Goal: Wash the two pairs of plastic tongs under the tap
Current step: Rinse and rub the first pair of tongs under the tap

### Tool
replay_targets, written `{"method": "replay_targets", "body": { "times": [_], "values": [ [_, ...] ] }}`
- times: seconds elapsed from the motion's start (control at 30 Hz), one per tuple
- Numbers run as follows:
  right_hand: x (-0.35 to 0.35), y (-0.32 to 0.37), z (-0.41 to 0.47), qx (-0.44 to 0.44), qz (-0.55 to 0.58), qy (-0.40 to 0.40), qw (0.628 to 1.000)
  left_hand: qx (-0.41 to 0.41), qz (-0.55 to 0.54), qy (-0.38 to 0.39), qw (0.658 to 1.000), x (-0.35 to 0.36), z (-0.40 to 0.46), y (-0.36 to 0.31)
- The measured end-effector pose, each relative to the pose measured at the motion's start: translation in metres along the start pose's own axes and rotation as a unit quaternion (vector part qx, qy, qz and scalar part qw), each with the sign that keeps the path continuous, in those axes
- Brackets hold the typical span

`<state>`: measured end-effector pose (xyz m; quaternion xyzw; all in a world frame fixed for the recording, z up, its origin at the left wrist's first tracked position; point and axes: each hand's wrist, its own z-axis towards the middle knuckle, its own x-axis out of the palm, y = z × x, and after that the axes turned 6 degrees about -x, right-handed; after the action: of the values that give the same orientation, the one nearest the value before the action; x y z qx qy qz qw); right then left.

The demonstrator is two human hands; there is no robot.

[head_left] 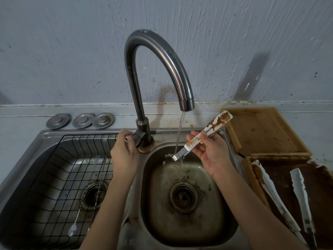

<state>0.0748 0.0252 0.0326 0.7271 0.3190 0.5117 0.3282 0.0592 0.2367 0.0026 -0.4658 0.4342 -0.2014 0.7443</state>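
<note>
Water runs from the curved steel tap (158,56) into the right sink basin (221,199). My left hand (123,152) grips the tap's handle at its base. My right hand (210,150) holds a pair of white plastic tongs (203,136) smeared with brown sauce, its metal hinge end low in the stream, its dirty tips pointing up and right. A second pair of white tongs (281,199) lies spread apart on a stained tray at the right, also soiled.
The left basin (36,159) holds a black wire basket (59,170) with a long fork and a spoon inside. Three metal drain covers (81,120) lie behind it. Two wooden trays (261,130) occupy the counter at the right.
</note>
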Motion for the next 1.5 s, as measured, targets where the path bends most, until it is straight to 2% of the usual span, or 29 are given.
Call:
{"method": "replay_targets", "body": {
  "times": [0.1,0.13,0.2,0.27,0.3,0.37,0.43,0.57,0.67,0.83,0.97,1.03,1.13,1.23,1.37,1.5],
  "values": [
    [0.000,0.000,0.002,-0.009,-0.004,-0.009,1.000,0.109,0.041,-0.037,0.993,0.002,-0.024,-0.015],
    [0.000,0.000,0.002,-0.012,-0.003,-0.010,1.000,0.144,0.046,-0.027,0.988,0.004,-0.033,-0.021],
    [0.003,0.000,0.003,-0.019,-0.004,-0.007,1.000,0.172,0.041,0.079,0.981,0.013,-0.045,-0.031],
    [0.006,-0.001,0.003,-0.023,-0.008,-0.003,1.000,0.104,-0.011,0.225,0.969,0.021,-0.052,-0.037],
    [0.007,-0.002,0.002,-0.025,-0.010,-0.002,1.000,0.051,-0.050,0.267,0.961,0.024,-0.053,-0.039],
    [0.009,-0.004,0.001,-0.030,-0.017,0.000,0.999,-0.035,-0.104,0.285,0.952,0.028,-0.053,-0.041],
    [0.009,-0.007,-0.001,-0.030,-0.024,0.002,0.999,-0.080,-0.106,0.289,0.948,0.029,-0.050,-0.042],
    [0.005,-0.012,-0.006,-0.015,-0.016,0.009,1.000,-0.078,-0.030,0.324,0.942,0.029,-0.047,-0.049],
    [0.004,-0.013,-0.010,-0.010,-0.032,0.036,0.999,-0.085,-0.048,0.383,0.919,0.025,-0.051,-0.051],
    [0.003,-0.014,-0.016,0.033,0.014,0.090,0.995,-0.094,-0.027,0.344,0.934,0.015,-0.048,-0.051],
    [0.003,-0.020,-0.023,0.055,-0.014,0.133,0.990,-0.050,0.038,0.308,0.949,0.004,-0.042,-0.052],
    [0.005,-0.027,-0.027,0.033,-0.051,0.141,0.988,-0.029,0.071,0.320,0.944,0.002,-0.043,-0.054],
    [0.007,-0.036,-0.029,0.000,-0.096,0.121,0.988,-0.040,0.064,0.348,0.934,0.004,-0.049,-0.054],
    [0.004,-0.042,-0.025,0.020,-0.067,0.094,0.993,-0.059,0.062,0.351,0.932,0.004,-0.049,-0.052],
    [-0.001,-0.044,-0.027,0.009,-0.094,0.138,0.986,-0.065,0.075,0.359,0.928,0.004,-0.047,-0.050],
    [0.000,-0.043,-0.028,0.026,-0.086,0.124,0.988,-0.064,0.081,0.362,0.926,0.003,-0.046,-0.050]
  ]
}}
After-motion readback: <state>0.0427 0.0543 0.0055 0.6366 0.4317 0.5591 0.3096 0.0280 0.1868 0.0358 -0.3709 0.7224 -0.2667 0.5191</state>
